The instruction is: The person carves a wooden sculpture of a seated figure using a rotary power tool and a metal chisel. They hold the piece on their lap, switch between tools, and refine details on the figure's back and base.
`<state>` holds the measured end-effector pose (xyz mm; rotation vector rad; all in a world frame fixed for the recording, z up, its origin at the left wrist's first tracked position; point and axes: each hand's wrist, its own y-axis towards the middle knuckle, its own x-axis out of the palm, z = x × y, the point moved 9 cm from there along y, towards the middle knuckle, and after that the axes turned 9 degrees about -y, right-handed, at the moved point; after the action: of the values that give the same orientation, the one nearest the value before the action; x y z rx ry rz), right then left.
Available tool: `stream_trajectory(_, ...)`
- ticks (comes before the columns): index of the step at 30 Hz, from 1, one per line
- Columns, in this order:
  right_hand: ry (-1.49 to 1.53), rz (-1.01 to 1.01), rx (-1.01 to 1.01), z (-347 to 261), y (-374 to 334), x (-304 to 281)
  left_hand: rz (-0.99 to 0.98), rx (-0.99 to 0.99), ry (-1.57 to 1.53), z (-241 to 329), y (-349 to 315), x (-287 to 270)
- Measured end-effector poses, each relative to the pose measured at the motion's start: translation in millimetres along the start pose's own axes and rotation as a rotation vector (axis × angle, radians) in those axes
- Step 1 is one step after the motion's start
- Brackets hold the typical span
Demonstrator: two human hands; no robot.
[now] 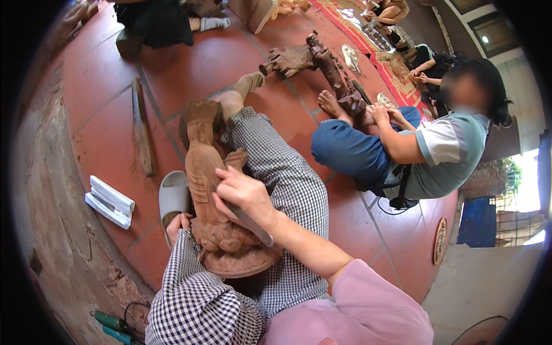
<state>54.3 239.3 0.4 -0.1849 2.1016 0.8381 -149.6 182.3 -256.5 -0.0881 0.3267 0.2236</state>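
Note:
A carved brown wooden statue (202, 155) leans between my checked trouser legs, its petalled round base (238, 261) toward me. In my right hand (244, 194) is a long, flat, narrow file-like tool (253, 225). Its grip end points down over the base; the working end is hidden at the figure's side by my fingers. My left hand (179, 226) shows only a few bent fingers, between a grey slipper (174, 195) and the base. I cannot make out what those fingers press on.
A wooden mallet-like club (142, 129) and a white opened box (110, 201) lie on the red tiles to the left. At right a seated person (448, 138) handles another dark carving (333, 72). Green-handled tools (112, 326) lie lower left. Other people sit farther back.

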Motion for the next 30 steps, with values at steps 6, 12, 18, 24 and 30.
stream_trajectory(6,-0.02,-0.037,0.039,-3,-8,4,0.052,-0.045,0.0,-24,0,-13)
stream_trajectory(12,-0.022,-0.055,0.01,-1,-13,-4,0.081,-0.084,-0.031,-41,3,-14)
stream_trajectory(18,-0.02,-0.062,0.018,-4,0,1,0.108,0.014,0.034,-26,5,-16)
stream_trajectory(24,0.091,-0.154,0.072,5,-21,-5,0.133,0.064,0.063,-16,5,-21)
stream_trajectory(30,0.17,-0.132,0.195,14,-18,-7,0.149,-0.019,-0.033,-6,3,-21)
